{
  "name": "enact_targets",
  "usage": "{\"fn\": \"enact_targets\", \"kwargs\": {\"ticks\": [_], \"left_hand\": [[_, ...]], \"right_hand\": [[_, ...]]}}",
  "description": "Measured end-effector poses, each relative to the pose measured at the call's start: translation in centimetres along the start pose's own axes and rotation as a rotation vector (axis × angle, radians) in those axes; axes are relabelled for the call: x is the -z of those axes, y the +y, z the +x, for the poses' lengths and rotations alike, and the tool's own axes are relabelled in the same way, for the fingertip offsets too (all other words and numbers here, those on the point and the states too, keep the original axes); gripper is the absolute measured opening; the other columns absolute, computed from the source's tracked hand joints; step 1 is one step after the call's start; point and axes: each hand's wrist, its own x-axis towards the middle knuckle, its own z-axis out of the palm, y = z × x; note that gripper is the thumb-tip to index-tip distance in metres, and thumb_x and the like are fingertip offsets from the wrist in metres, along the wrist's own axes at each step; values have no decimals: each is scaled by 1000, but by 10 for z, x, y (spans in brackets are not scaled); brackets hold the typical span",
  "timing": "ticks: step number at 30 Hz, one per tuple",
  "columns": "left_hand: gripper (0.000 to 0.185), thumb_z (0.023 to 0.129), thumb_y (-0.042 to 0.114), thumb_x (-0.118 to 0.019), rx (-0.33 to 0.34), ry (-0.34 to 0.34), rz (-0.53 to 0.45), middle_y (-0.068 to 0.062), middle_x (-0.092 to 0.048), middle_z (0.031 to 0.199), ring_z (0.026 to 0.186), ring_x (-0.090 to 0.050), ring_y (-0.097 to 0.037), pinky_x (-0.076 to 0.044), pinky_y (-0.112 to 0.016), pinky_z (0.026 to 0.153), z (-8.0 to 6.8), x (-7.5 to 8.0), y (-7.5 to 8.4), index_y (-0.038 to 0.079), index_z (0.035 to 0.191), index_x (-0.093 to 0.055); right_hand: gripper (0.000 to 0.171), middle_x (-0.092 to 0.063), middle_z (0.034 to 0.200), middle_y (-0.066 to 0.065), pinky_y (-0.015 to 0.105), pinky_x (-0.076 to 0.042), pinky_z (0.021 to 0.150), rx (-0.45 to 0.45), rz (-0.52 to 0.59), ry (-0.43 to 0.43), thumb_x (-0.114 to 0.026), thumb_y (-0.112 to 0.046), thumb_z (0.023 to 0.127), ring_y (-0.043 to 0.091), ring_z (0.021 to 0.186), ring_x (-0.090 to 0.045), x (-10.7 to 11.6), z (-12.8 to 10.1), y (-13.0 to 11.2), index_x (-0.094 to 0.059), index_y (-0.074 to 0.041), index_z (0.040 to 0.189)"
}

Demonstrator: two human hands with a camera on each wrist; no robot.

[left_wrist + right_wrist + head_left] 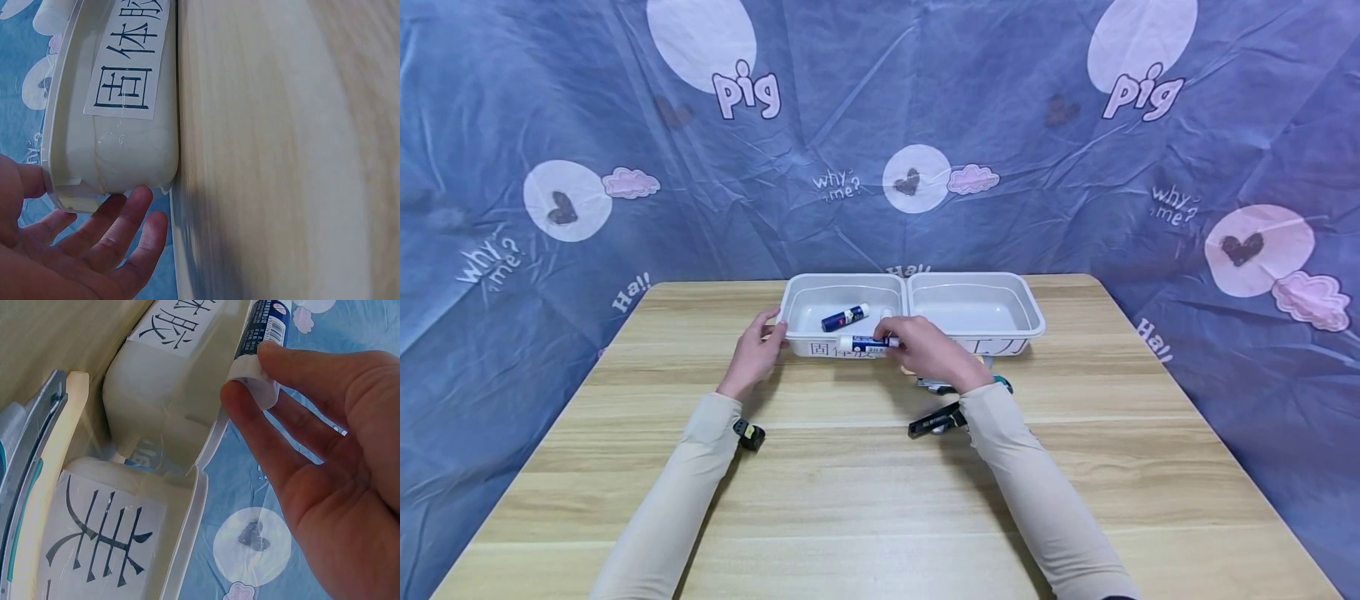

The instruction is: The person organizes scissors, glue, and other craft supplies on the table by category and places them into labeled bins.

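While the right hand (934, 352) pinches a glue stick (867, 342) by one end between thumb and fingertips, holding it level just above the front rim of the left white bin (844, 315), the left hand (756, 354) lies with relaxed, nearly straight fingers against that bin's outer corner, gripping nothing. A second glue stick (846, 317) already lies on the floor of this bin; the right white bin (976, 312), touching it side by side, shows nothing inside. Judged from this arrangement, the step is best done by carrying the held stick fully past the rim before the pinch is loosened, keeping it low and level so it settles beside the other rather than rolling or striking the wall, while the left fingers brace the light bin against sliding. Printed paper labels (130, 61) are taped to the bins' front walls. Near the right forearm, several tools, one a dark clip-like item (936, 420), lie on the wooden table (865, 500), which has pale plank grain. Behind it hangs a creased blue printed backdrop (535, 125).
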Motion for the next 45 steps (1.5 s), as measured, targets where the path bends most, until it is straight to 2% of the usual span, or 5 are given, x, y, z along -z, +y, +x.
{"fn": "enact_targets", "kwargs": {"ticks": [13, 36, 45], "left_hand": [[52, 111, 26, -44, -2, 5, 14, -33, -60, 134, 112, -67, -47, -54, -51, 104, 0, -1, -1, 5, 157, -35], [51, 111, 25, -45, -5, 7, 8, -33, -60, 132, 111, -67, -46, -55, -49, 102, 1, 0, -1, 6, 157, -36], [52, 111, 25, -45, -1, 8, 3, -33, -60, 133, 111, -67, -46, -55, -49, 102, 1, 0, -1, 6, 158, -35]], "right_hand": [[25, -73, 114, 13, 37, -59, 95, 22, -14, 39, -72, 3, 91, 27, 102, -72, 4, -2, 3, -69, -1, 116], [25, -74, 112, 13, 38, -60, 90, -18, 5, 84, -72, 2, 92, 25, 95, -71, 12, -4, 7, -70, -1, 116], [23, -74, 112, 14, 42, -59, 92, -22, 18, 110, -72, 2, 91, 31, 101, -72, 15, -7, 11, -69, 0, 114]]}}
